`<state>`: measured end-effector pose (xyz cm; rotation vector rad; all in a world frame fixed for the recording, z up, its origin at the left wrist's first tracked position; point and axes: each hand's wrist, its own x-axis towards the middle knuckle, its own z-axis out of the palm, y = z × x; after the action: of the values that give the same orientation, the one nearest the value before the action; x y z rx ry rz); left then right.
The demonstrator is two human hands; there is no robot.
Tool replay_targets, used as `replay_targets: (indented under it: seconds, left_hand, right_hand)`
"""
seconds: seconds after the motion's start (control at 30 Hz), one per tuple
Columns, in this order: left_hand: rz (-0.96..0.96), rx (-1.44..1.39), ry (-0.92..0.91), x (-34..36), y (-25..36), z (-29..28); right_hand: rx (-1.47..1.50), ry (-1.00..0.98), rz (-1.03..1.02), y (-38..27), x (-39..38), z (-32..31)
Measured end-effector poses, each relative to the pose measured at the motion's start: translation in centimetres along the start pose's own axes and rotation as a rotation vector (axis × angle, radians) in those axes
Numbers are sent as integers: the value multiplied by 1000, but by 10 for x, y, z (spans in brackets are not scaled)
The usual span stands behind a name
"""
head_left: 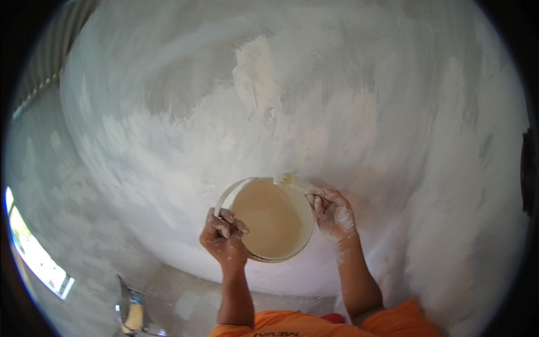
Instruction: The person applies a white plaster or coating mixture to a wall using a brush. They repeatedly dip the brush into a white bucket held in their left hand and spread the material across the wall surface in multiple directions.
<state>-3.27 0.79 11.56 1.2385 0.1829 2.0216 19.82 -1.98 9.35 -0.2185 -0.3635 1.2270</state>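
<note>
My left hand (224,231) grips the white bucket (310,229) at its left side, fingers closed around its pale handle (224,195) and rim. Inside the bucket lies a smooth beige liquid (268,222), like paint or thin plaster. A paintbrush (299,182) is pinched between the thumb and fingers of my right hand (335,216). The brush slants across the bucket's far right rim, its coated bristles at the edge; whether they touch the rim I cannot tell. White smears cover both hands.
Ahead stands a grey wall (185,140) with uneven pale coating and a cream patch (257,76). A bright window opening (36,247) is at left, a corrugated roof (50,48) at upper left. A yellowish object (135,314) sits on the floor at lower left.
</note>
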Motion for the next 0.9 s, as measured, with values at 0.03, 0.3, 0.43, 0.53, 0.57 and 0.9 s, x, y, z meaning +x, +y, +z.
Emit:
replay_targets:
  seconds: [0.03,0.3,0.43,0.53,0.57,0.9]
  left_hand:
    - [9,-18,-20,-1,2,1]
    - [120,43,-55,-2,-16,-9]
    - [174,60,-36,-2,-22,-6]
    - [170,49,-22,-2,-22,-3]
    - [178,35,-37,-2,-20,-2]
    - [186,35,-32,-1,-11,6]
  right_hand:
    - [-23,-23,-38,-2,-2,2]
    - [-1099,-108,-1396,-70,26,55]
    - [-1587,75,-1846,-84,47,63]
    - [-1791,32,-1724,-72,48,36]
    - [-1768,-55,-1604,-67,44,25]
    - [-1561,234,-1836,-147,41,68]
